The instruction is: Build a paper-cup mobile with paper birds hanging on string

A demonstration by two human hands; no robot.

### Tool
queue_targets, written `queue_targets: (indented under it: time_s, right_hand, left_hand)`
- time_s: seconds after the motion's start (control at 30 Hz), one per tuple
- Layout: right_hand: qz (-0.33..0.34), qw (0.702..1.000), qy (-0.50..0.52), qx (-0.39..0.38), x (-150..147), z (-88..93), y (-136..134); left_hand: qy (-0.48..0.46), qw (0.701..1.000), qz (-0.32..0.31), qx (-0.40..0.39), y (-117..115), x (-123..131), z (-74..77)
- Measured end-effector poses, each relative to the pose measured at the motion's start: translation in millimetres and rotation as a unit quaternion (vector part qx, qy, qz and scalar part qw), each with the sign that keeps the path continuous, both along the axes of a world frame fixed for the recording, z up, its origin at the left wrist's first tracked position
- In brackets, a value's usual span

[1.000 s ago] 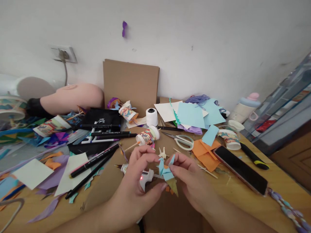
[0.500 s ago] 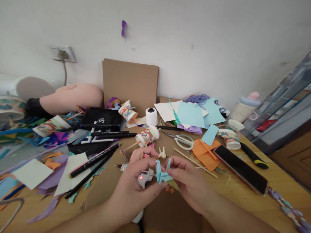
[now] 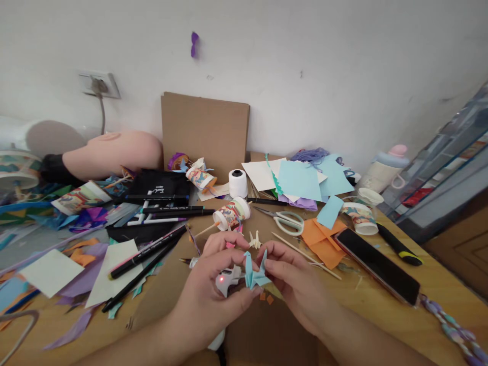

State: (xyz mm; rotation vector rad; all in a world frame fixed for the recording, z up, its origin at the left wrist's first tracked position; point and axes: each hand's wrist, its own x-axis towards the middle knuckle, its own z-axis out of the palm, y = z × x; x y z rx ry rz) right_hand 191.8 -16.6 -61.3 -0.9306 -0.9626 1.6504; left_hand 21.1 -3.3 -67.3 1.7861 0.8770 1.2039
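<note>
A light blue paper crane (image 3: 256, 274) is held between my two hands, above the brown cardboard on the table. My left hand (image 3: 217, 284) pinches its left side, the thumb below and the fingertips behind. On the other side, my right hand (image 3: 293, 284) has thumb and fingers closed at the upright blue point. Under my left hand lies a white glue gun (image 3: 227, 281) with a red light showing, partly hidden by the fingers. Just beyond the fingertips stands a small cream paper crane (image 3: 255, 240). Small orange paper scraps (image 3: 270, 299) lie below the blue crane.
Scissors (image 3: 284, 219), a wooden stick (image 3: 305, 254), orange paper (image 3: 322, 239) and a phone (image 3: 377, 264) lie to the right. A patterned paper cup (image 3: 232, 213) and a white thread spool (image 3: 238, 184) are behind my hands. Markers (image 3: 150, 251) and paper scraps crowd the left.
My right fingers have shifted slightly on the crane, and the yellowish-green piece at its lower right is now mostly hidden. My left hand stays nearly still.
</note>
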Motion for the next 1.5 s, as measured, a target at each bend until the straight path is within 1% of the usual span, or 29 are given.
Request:
queue_targets:
  time_s: [0.17,0.5,0.77,0.87,0.97,1.03,1.07,1.13,1.2,1.27,1.4,1.5]
  right_hand:
    - [-0.004,1.0,0.0,0.006,0,-2.4,1]
    - [-0.011,1.0,-0.005,-0.006,0,2.6,0]
    - [-0.016,1.0,-0.007,-0.009,1,0.4,-1]
    - [-0.015,1.0,-0.019,-0.013,2,-0.8,-1]
    - [0.024,0.998,-0.049,-0.01,5,-1.3,-1]
    - [0.054,0.996,-0.077,-0.001,7,-0.4,1]
    - [0.058,0.995,-0.086,0.004,8,0.4,2]
    - [0.042,0.995,-0.09,0.011,10,1.9,4]
    - [0.014,0.996,-0.084,0.012,11,2.4,5]
    - [0.0,0.997,-0.08,0.008,12,1.6,5]
    - [-0.007,0.997,-0.076,0.005,13,-1.5,5]
    - [-0.012,0.998,-0.063,0.006,12,-1.6,5]
  left_hand:
    - [0.001,1.0,0.006,0.005,1,1,1.3]
    - [-0.004,1.0,0.007,0.001,0,1,1.5]
    - [0.002,1.0,0.02,0.008,0,0,3.1]
    - [0.001,0.999,0.034,0.018,1,0,2.1]
    - [0.013,0.997,0.068,0.044,1,-1,-1.0]
    - [0.028,0.993,0.091,0.074,0,-1,-2.8]
    - [0.036,0.99,0.102,0.092,0,-2,-3.3]
    - [0.05,0.984,0.115,0.128,0,-2,-3.5]
    - [0.062,0.979,0.114,0.158,0,-2,-2.9]
    - [0.073,0.975,0.108,0.181,-1,-1,-1.8]
    - [0.097,0.966,0.108,0.212,-2,0,0.7]
    - [0.107,0.963,0.111,0.22,-4,0,1.4]
